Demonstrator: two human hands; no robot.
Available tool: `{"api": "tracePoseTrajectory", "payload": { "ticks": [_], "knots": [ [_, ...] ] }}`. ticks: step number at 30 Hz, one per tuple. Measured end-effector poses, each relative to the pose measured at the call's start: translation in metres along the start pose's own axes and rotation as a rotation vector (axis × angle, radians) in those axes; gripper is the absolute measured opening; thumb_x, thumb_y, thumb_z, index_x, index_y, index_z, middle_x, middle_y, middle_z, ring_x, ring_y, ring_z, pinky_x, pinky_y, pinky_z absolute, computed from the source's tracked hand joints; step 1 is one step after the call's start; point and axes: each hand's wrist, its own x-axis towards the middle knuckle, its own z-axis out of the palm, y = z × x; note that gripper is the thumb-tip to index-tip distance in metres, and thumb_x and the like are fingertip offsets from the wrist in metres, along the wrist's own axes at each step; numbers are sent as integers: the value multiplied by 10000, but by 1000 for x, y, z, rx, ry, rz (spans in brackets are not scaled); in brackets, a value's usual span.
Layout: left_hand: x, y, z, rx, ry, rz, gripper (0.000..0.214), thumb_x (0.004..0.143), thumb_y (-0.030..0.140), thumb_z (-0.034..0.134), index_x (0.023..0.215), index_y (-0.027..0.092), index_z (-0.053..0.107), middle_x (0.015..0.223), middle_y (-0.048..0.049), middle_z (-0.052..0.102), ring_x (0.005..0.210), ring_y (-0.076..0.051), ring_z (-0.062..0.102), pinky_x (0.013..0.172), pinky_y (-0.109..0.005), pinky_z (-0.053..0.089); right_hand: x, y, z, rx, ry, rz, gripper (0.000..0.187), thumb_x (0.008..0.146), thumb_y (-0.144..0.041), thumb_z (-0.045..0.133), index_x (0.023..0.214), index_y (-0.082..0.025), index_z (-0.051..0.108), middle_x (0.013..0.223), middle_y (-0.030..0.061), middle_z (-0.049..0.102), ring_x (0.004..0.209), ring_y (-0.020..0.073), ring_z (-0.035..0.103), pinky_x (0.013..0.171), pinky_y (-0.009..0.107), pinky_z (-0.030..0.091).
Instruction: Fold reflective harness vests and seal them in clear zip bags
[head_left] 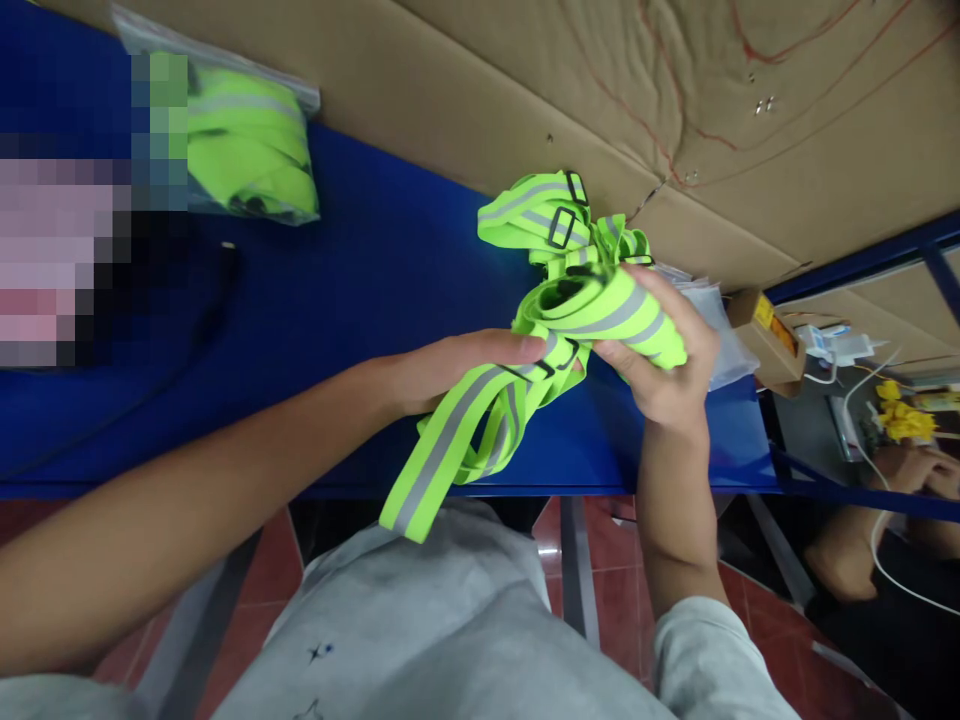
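Note:
A neon-green strap bundle with grey reflective stripes and black buckles [577, 300] is held above the blue table [360, 280]. My right hand [664, 355] is closed round the folded part of the bundle. My left hand [457, 365] pinches the straps just left of it, fingers pressed together. Loose loops of the strap [450, 450] hang down over the table's front edge toward my grey shirt. More folded strap with buckles [536, 215] lies on the table just behind my hands.
A clear plastic bag with a folded green strap [240, 140] lies at the table's back left. Brown cardboard [600, 90] covers the wall behind. Clear bags [712, 320] and a small box [769, 335] sit at the right end. Another person's hand [919, 465] shows at far right.

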Motion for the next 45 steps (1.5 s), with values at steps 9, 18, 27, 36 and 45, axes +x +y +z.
{"api": "tracePoseTrajectory", "payload": {
  "ticks": [9,18,27,36,45],
  "knots": [
    [6,-7,6,-26,225,7,445,612,250,927,1001,159,732,847,-35,750,747,-201,701,715,-313,550,-4,12,-1,-327,-7,-296,449,882,-393,788,1313,-500,716,1426,-102,680,1427,342,589,1252,494,492],
    [-4,1,8,-113,120,14,383,657,241,932,988,171,751,909,-26,772,754,-174,707,679,-272,553,5,16,4,-472,-142,-531,343,1034,-429,590,1360,-467,688,1481,-115,646,1468,271,557,1296,493,418],
    [-3,-10,7,-204,20,218,637,711,524,936,1252,264,725,1041,-24,782,950,-243,751,821,-335,601,16,25,14,-762,23,-934,500,1104,-267,459,1576,-430,462,1574,-84,572,1432,197,585,1195,433,543],
    [6,-13,11,-33,214,270,510,842,442,851,1299,264,712,1269,-49,760,1211,-280,713,1003,-376,599,21,37,1,-674,-311,-779,464,1081,-409,485,1529,-528,469,1694,-128,394,1569,242,423,1281,546,408],
    [11,-16,5,55,271,268,581,630,262,980,1144,160,730,1046,-87,786,965,-293,764,832,-393,641,24,35,-9,-161,-370,-323,825,830,-658,790,1543,-366,494,1616,3,523,1531,286,473,1292,498,411]
  ]
}}
